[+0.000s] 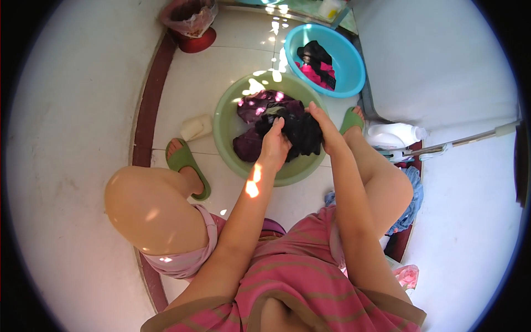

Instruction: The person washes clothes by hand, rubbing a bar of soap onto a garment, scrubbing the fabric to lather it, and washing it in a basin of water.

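Note:
Between my two hands, a black wet-looking garment is bunched up over a round green basin. My left hand grips its near left side, thumb pointing up. On the opposite side my right hand has its fingers wrapped around the cloth's edge, thumb on top. Dark purple clothing lies in the basin beside and beneath the black piece. Part of the basin's bottom is hidden by the cloth and my hands.
Behind on the right stands a blue basin holding black and pink clothes. A cream-coloured block lies left of the green basin. Farther back is a red lined bin. A white bottle and blue cloth sit by the right wall.

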The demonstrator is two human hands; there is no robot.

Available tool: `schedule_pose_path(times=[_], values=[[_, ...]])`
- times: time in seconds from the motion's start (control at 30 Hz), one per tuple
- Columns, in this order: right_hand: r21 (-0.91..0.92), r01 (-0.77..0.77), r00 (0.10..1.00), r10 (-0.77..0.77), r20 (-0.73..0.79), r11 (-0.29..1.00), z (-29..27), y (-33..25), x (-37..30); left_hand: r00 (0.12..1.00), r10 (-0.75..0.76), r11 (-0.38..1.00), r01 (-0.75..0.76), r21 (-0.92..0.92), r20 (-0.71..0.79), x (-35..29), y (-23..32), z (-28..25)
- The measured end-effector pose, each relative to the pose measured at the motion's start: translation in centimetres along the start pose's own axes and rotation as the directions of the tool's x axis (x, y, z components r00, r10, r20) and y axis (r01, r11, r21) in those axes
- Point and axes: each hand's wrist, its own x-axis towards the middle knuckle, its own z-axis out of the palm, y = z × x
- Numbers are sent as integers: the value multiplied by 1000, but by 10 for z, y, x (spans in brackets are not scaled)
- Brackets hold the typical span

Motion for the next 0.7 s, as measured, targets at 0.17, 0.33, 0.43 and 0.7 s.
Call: schedule_pose_path(times=[0.17, 0.33, 0.43, 0.7], values=[[-303, -21, 932, 128, 338, 953, 27, -15, -31, 938, 326, 556, -288, 780, 114, 29, 13, -75], [301, 142, 966, -198, 165, 943, 21, -82, -55, 919, 378, 650, -348, 675, 110, 7, 21, -42], [558, 304, 905, -417, 83, 772, 14, -117, -84, 834, 356, -90, -420, 903, 422, 1, 5, -35], [825, 470, 606, -794, -43, 313, -25, -168, -131, 741, 524, 109, -547, 830, 420, -26, 17, 14]])
